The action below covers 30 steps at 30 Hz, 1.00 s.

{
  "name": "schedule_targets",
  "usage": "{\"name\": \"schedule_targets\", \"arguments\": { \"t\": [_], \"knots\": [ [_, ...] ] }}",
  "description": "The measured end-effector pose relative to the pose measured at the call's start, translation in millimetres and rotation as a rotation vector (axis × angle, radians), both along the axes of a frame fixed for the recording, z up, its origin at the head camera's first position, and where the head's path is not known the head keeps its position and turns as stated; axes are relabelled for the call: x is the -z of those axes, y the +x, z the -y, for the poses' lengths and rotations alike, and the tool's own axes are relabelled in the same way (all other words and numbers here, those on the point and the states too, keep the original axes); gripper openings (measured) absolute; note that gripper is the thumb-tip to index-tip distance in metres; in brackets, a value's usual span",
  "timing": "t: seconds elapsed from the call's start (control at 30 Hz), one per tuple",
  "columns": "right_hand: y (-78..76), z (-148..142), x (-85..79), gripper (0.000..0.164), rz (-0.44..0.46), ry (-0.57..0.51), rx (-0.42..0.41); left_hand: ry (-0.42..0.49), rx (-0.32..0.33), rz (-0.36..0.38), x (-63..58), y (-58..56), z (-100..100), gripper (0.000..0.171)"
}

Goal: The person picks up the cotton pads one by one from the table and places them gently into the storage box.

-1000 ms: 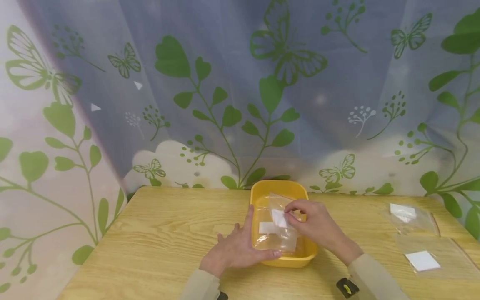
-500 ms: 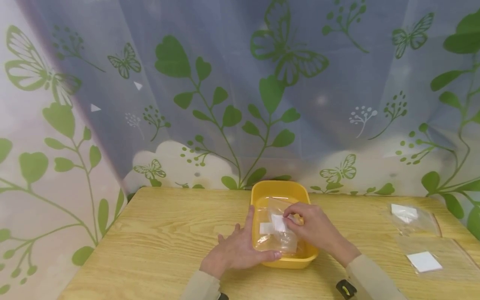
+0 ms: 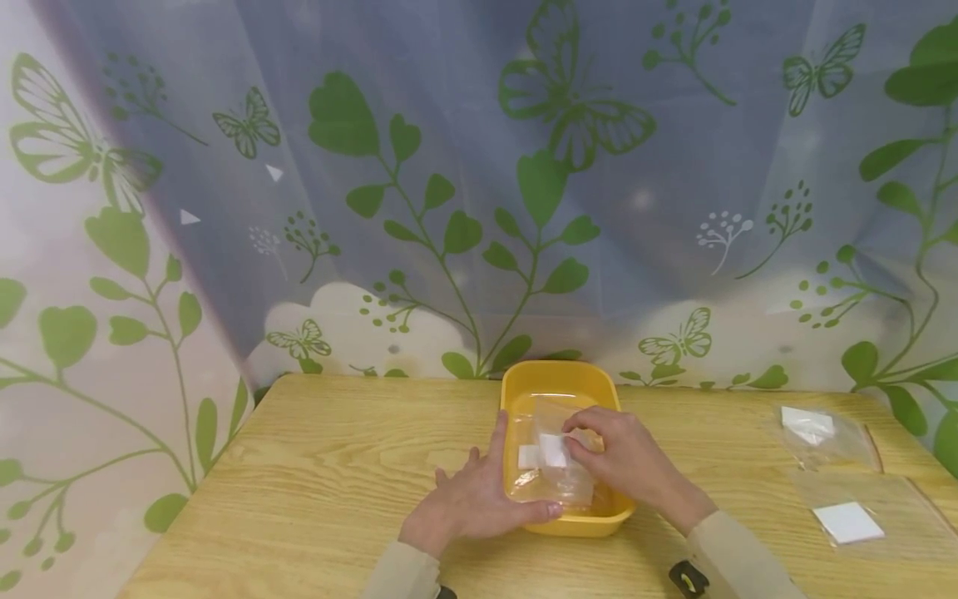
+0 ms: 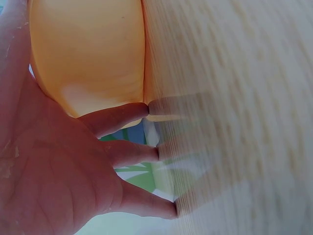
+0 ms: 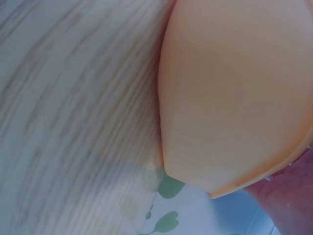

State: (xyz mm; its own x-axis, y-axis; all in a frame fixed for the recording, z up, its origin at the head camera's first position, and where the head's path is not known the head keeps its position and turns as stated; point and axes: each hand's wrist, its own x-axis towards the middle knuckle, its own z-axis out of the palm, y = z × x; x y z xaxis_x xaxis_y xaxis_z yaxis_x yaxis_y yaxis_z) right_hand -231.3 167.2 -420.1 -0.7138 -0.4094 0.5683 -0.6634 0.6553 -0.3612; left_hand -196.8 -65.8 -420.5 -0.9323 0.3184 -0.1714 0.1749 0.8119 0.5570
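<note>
A yellow plastic basin (image 3: 560, 370) stands on the wooden table, its outer wall filling much of both wrist views. My left hand (image 3: 473, 506) lies against its left side, index finger along the rim and thumb across the front edge. In the left wrist view the other fingers (image 4: 142, 198) stretch straight down to the tabletop. Over the basin, my right hand (image 3: 629, 457) pinches a clear zip bag (image 3: 554, 451) with a white card in it. Beneath lies another clear bag with a white piece (image 3: 527, 457). The basin wall (image 5: 230, 88) hides the bags from the right wrist view.
Two more clear bags lie on the table at the right, one with a white card (image 3: 849, 522) and one farther back with a white piece (image 3: 807, 424). A curtain (image 3: 449, 274) printed with leaves and butterflies hangs behind the table (image 3: 337, 466).
My right hand has shifted slightly left, and the pinched bag has sunk a little lower in the basin, covering more of the bag beneath. My left hand has stayed in place.
</note>
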Motion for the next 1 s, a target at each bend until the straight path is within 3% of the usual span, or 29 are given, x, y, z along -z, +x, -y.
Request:
{"name": "schedule_targets", "arguments": {
  "t": [0.23, 0.37, 0.53, 1.0],
  "knots": [
    [1.8, -3, -2.7, 0.031, -0.068, 0.020, 0.058, 0.004, 0.000, -0.008, -0.5, 0.4, 0, 0.134],
    [4.7, -8, -8.3, 0.049, -0.105, 0.167, 0.176, 0.004, 0.004, -0.004, -0.9, 1.3, 0, 0.133],
    [9.6, -16, -15.7, 0.065, -0.051, 0.351, 0.296, 0.003, 0.005, 0.002, -0.9, 1.6, 1, 0.133],
    [16.8, -34, -19.2, 0.067, -0.010, 0.391, 0.374, 0.028, 0.004, -0.005, -0.2, 1.5, 1, 0.133]
  ]
}}
